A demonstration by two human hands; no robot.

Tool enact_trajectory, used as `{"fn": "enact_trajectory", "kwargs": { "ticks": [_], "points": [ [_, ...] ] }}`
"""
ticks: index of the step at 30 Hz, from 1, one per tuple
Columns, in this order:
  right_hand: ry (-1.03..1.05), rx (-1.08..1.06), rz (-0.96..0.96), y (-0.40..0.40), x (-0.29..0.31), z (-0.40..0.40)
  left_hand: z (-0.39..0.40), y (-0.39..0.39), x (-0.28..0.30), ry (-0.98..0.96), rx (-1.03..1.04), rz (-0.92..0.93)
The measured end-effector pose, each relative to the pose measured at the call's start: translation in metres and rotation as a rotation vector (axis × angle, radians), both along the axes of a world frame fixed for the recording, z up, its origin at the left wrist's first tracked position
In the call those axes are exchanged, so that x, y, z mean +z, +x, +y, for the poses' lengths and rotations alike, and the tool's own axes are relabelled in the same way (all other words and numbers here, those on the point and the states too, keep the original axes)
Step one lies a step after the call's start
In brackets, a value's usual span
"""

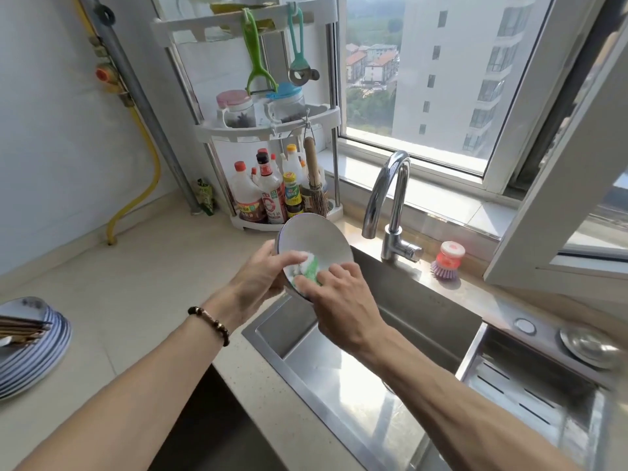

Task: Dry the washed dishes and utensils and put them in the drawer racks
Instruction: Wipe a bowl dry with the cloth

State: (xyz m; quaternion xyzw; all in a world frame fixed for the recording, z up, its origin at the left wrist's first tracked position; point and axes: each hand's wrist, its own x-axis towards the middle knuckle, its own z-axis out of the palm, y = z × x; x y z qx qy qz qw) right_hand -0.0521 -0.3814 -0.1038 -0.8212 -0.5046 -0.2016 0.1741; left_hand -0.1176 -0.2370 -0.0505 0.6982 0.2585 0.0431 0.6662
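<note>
A white plate (314,241) with a blue rim is held tilted above the left edge of the steel sink (438,307). My left hand (260,275) grips its left rim, thumb lying across the plate's face. My right hand (339,300) presses a green and white cloth (307,266) against the plate's lower part, fingers curled over the cloth. A stack of blue-rimmed plates (37,348) with dark chopsticks (20,329) laid across the top sits at the far left of the counter.
A chrome faucet (390,198) stands behind the sink, with a red and purple dish brush (447,260) beside it. A corner rack (268,124) holds sauce bottles, jars and hanging peelers. A slotted steel tray (530,389) lies to the right of the basin.
</note>
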Motion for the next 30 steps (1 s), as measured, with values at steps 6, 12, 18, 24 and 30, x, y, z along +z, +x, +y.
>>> {"fn": "enact_trajectory", "kwargs": {
  "ticks": [6, 12, 18, 24, 30],
  "points": [
    [-0.022, 0.233, 0.753, -0.031, 0.012, 0.013, -0.002, 0.005, -0.014, 0.093, 0.326, -0.168],
    [-0.497, 0.119, 0.102, -0.005, -0.013, -0.016, 0.002, -0.004, -0.025, 0.281, 0.134, -0.014],
    [-0.139, 0.332, 0.979, -0.035, 0.007, 0.004, -0.007, 0.003, -0.023, 0.34, 0.337, -0.054],
    [-0.437, 0.134, 0.135, -0.007, -0.012, -0.013, 0.014, 0.0, -0.018, 0.305, 0.105, 0.037],
    [-0.128, 0.382, 0.948, -0.027, 0.0, 0.017, 0.011, -0.003, -0.026, 0.28, 0.318, -0.048]
  ]
}}
